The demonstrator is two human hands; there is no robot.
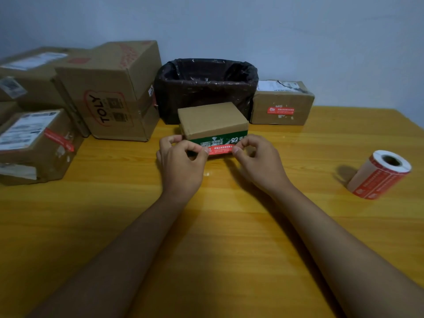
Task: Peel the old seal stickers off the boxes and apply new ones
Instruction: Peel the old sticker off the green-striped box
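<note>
A small cardboard box (212, 120) with a green printed front stands at the middle of the wooden table (206, 226). In front of its green face a red seal sticker (220, 149) is stretched flat between my hands. My left hand (181, 161) pinches the sticker's left end, and my right hand (257, 159) pinches its right end. Whether the sticker touches the box face I cannot tell. A roll of red seal stickers (379, 175) lies on its side at the right of the table.
Behind the small box stands a bin lined with a black bag (206, 86). Several cardboard boxes are stacked at the left, one marked TOLY (110, 92), one with a red sticker (39, 145). Another box with a red sticker (282, 104) stands right of the bin.
</note>
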